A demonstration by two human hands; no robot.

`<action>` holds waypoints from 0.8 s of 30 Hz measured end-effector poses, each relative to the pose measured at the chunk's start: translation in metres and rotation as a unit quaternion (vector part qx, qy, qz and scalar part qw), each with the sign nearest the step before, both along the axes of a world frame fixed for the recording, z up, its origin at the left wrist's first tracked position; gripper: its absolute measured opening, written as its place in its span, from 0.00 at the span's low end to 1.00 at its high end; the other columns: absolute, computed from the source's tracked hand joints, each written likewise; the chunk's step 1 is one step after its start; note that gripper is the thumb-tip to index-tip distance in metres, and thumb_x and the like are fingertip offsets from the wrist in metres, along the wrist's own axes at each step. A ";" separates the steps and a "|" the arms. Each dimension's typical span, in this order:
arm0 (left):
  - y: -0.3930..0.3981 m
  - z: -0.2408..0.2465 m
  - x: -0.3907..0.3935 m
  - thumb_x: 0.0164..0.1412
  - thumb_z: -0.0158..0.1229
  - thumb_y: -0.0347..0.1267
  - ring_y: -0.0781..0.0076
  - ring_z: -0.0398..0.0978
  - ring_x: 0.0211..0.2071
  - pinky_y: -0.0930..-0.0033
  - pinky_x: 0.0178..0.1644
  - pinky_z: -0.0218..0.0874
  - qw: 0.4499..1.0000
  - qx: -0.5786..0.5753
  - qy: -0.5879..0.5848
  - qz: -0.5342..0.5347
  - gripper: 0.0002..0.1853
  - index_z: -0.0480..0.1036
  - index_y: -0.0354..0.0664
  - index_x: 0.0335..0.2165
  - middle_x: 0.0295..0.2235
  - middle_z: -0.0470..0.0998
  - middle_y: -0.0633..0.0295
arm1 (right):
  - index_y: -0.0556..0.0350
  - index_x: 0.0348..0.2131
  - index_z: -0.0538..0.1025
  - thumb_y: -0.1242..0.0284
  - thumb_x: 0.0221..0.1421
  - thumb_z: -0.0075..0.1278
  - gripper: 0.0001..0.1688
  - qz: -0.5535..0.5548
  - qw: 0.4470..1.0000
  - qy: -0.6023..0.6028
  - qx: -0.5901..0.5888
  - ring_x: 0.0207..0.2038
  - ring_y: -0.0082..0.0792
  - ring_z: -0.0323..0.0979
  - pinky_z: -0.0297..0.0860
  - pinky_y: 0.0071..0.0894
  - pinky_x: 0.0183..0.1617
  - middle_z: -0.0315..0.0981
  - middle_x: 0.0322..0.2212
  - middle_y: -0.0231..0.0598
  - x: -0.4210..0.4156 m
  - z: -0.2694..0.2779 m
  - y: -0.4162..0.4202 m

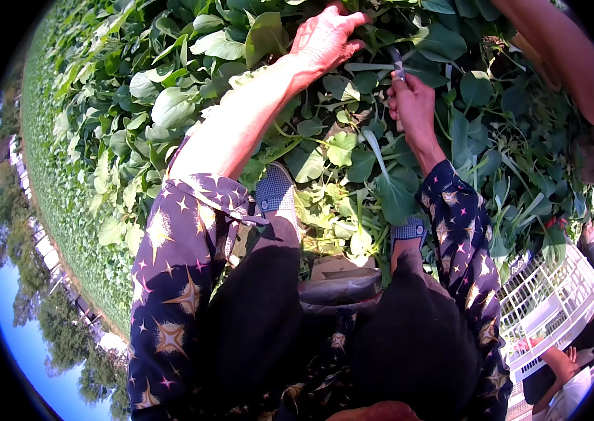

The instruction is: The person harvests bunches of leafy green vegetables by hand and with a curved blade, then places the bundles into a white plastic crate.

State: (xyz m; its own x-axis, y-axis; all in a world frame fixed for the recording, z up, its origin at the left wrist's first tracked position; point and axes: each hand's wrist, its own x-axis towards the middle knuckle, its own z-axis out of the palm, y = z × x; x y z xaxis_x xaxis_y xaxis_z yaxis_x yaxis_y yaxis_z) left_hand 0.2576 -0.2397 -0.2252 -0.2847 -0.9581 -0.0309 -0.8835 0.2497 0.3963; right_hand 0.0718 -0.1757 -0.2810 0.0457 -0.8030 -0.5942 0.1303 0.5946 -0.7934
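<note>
My left hand (329, 38) reaches in among the leafy green plants (265, 37) at the top of the view. Its thumb and fingers are apart, and I see nothing held between them. Leaves and stems lie just beyond the fingertips. To the right, my right hand (413, 102) is closed around the handle of a small knife. The metal knife blade (396, 57) points up towards the plants and lies close to pale leaf stalks (368, 67). Below this hand, a loose leafy green (394, 189) with a long pale stalk lies on other leaves.
Yellowed leaves (349, 210) cover the ground between my checked shoes (276, 192). Another person's bare arm (571, 63) comes in at the upper right. White plastic crates (550, 300) stand at the lower right, beside a further person (565, 373). The crop field (60, 173) stretches left towards trees.
</note>
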 end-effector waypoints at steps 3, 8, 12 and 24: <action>-0.005 -0.016 0.001 0.52 0.60 0.38 0.53 0.76 0.38 0.58 0.43 0.67 0.998 0.024 0.021 0.051 0.17 0.77 0.49 0.42 0.36 0.77 0.53 | 0.64 0.36 0.74 0.71 0.59 0.46 0.12 0.019 1.000 0.020 -0.008 0.17 0.16 0.60 0.57 0.18 0.17 0.66 0.22 0.31 0.005 0.003 -0.001; -0.010 -0.030 0.012 0.54 0.56 0.46 0.60 0.77 0.35 0.64 0.42 0.66 0.963 0.157 0.100 0.194 0.19 0.78 0.51 0.42 0.32 0.80 0.57 | 0.63 0.35 0.74 0.70 0.59 0.45 0.13 0.075 0.996 0.038 -0.016 0.17 0.16 0.59 0.55 0.18 0.17 0.64 0.19 0.29 -0.004 -0.003 -0.012; -0.013 -0.045 0.024 0.52 0.59 0.43 0.71 0.76 0.31 0.69 0.40 0.65 0.939 0.171 0.165 0.249 0.17 0.79 0.50 0.40 0.29 0.80 0.61 | 0.62 0.35 0.75 0.69 0.58 0.46 0.13 0.174 0.981 0.080 -0.009 0.17 0.18 0.59 0.55 0.20 0.18 0.63 0.15 0.28 -0.011 -0.009 -0.032; 0.084 0.040 0.003 0.63 0.52 0.39 0.65 0.73 0.46 0.58 0.52 0.65 0.672 0.354 0.613 0.218 0.16 0.71 0.42 0.46 0.52 0.71 0.58 | 0.61 0.47 0.71 0.75 0.50 0.61 0.24 -0.075 0.981 -0.069 -0.165 0.21 0.14 0.63 0.61 0.12 0.24 0.74 0.29 0.32 -0.031 0.066 0.052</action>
